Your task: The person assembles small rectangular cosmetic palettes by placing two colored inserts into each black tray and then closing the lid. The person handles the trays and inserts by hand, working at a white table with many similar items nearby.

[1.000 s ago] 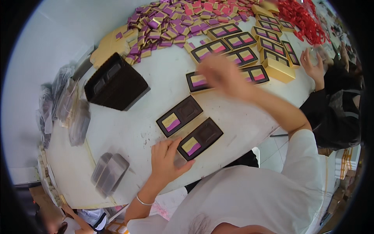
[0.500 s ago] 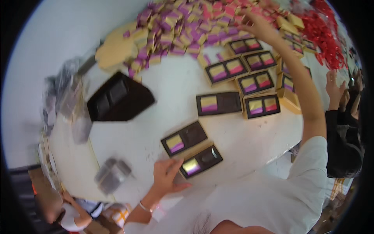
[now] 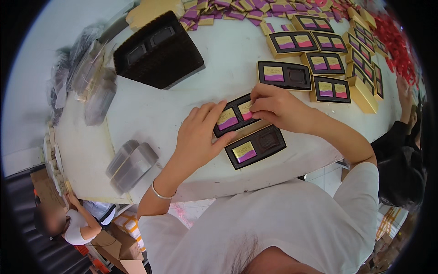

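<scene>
My left hand (image 3: 197, 137) grips the left end of a small two-compartment gift box (image 3: 237, 116), fingers over its far edge and thumb along its near edge. A gold-and-purple wrapped square (image 3: 226, 119) sits in its left compartment. In the right compartment is a gold-and-pink wrapped square (image 3: 245, 111), held at its edge between my right thumb and fingers. My right hand (image 3: 279, 108) hides the box's right end. Just nearer to me lies a second box (image 3: 257, 148) with a gold-and-purple square (image 3: 245, 152) on the left and its right compartment bare.
Beyond, a half-filled box (image 3: 284, 75) stands beside several filled ones (image 3: 323, 63). Wrapped squares (image 3: 255, 10) pile at the far edge, with red ribbons (image 3: 396, 59) far right. A stack of dark trays (image 3: 159, 55) and clear plastic covers (image 3: 132, 165) lie left. Co-workers sit at both sides.
My right hand has come back from the far pile to the farther near box, where a gold-and-pink square now sits. My left hand has moved onto that box. The view has shifted.
</scene>
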{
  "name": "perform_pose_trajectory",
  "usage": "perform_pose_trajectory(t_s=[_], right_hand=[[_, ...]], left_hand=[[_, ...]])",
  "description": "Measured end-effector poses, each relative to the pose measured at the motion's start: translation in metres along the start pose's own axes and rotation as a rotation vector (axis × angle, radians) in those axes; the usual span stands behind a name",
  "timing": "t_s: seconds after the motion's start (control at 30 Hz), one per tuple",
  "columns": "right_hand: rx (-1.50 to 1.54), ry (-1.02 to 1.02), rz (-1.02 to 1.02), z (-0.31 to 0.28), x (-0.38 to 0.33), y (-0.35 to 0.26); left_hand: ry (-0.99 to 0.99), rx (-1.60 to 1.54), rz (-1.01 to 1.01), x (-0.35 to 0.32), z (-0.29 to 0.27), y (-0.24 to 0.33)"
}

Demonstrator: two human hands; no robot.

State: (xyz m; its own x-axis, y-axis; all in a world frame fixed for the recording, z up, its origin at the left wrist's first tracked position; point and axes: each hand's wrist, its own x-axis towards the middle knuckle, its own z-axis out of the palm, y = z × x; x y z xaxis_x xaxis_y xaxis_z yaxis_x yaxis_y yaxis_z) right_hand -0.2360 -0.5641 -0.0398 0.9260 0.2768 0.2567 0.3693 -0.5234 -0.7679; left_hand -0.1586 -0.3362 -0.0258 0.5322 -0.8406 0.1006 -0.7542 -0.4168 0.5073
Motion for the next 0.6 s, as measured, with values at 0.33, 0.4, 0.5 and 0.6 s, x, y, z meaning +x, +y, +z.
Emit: perform_pose_trajectory(t_s=[0.33, 0.4, 0.5, 0.6], right_hand=[[-0.235, -0.029, -0.076, -0.01, 0.015, -0.012], [0.029, 0.262, 0.152, -0.053, 0.025, -0.01], [-0.411, 0.723, 0.179, -0.159, 0.037, 0.1], [-0.606, 0.63, 0.454, -0.246, 0.021, 0.203]], left_hand=[[-0.034, 0.254, 0.095, 0.023, -0.017, 0.024], [-0.095, 0.189, 0.238, 0.028, -0.011, 0.021], [-0.194, 0.116, 0.286, 0.029, -0.003, 0.016], [-0.188, 0.021, 0.26, 0.028, -0.002, 0.013]])
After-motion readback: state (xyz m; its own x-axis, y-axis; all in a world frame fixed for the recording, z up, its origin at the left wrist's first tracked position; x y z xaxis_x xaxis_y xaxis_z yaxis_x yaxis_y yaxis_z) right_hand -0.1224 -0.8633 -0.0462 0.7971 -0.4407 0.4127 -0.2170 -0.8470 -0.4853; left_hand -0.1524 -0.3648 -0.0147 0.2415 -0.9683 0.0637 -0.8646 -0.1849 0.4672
